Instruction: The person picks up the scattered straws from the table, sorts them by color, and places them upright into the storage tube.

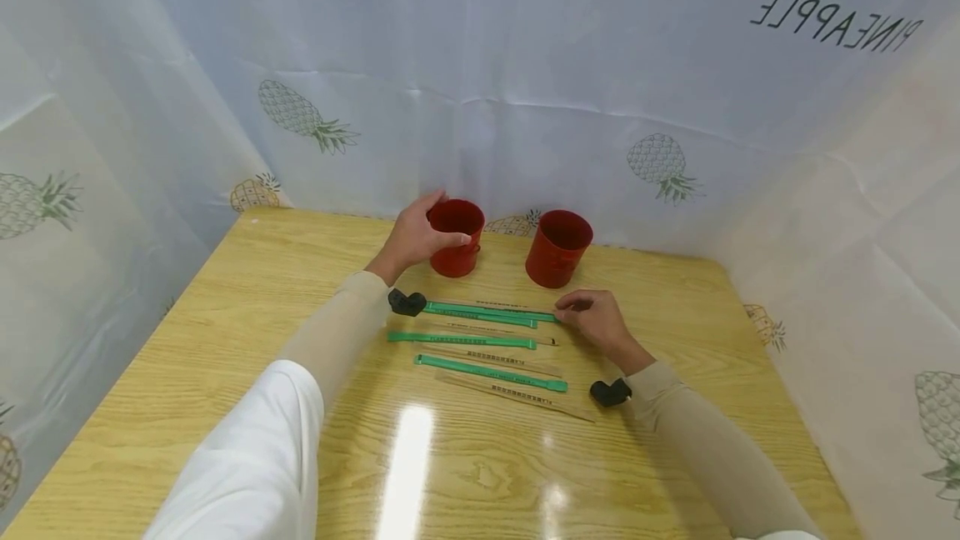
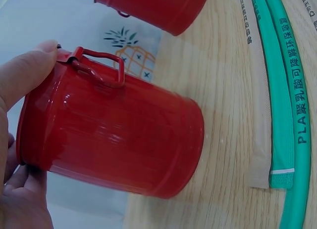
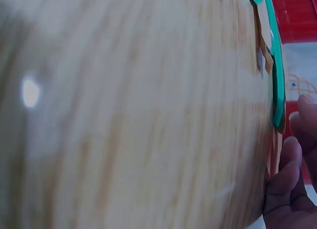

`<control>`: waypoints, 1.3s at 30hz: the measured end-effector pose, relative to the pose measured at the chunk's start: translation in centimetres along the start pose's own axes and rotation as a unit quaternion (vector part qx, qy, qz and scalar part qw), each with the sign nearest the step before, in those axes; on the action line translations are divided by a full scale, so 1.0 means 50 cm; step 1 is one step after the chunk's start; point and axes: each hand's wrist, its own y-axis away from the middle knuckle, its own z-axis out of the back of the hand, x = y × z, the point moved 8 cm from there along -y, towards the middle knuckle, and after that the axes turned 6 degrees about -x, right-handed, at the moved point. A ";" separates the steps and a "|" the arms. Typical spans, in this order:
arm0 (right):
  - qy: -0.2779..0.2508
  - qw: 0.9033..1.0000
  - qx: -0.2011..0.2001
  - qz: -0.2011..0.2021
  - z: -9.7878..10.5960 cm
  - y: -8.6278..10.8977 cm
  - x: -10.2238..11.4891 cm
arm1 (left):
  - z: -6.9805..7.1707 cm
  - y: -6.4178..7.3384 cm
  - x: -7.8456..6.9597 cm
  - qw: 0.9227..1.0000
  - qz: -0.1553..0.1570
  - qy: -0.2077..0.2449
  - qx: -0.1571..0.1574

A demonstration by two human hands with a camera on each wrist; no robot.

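Observation:
My left hand (image 1: 416,236) holds a red metal bucket (image 1: 455,261) by its rim, thumb on the near side and fingers on the far side. In the left wrist view that bucket (image 2: 124,130) looks tilted, with its wire handle (image 2: 101,70) on the side. My right hand (image 1: 596,319) is low over the table, its bent fingers right at the right end of the farthest green straw packet (image 1: 487,308). In the right wrist view the fingers (image 3: 285,174) lie beside the packet's end (image 3: 278,100), with a gap between thumb and fingers.
A second red bucket (image 1: 555,261) stands right of the held one. Several green and brown paper-wrapped straws (image 1: 517,394) lie in rows on the wooden table (image 1: 300,457). A white pineapple-print cloth (image 1: 465,140) hangs behind and beside the table.

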 end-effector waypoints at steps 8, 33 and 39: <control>0.012 1.000 -0.021 0.007 -0.009 -0.008 0.004 | -0.001 -0.001 0.001 1.000 0.003 0.001 0.002; 0.109 0.990 0.056 0.064 -0.058 -0.010 0.031 | 0.001 -0.002 -0.001 1.000 -0.003 0.005 0.003; 0.113 0.987 0.086 0.075 -0.061 -0.008 0.033 | 0.001 0.000 -0.004 1.000 -0.004 0.006 0.004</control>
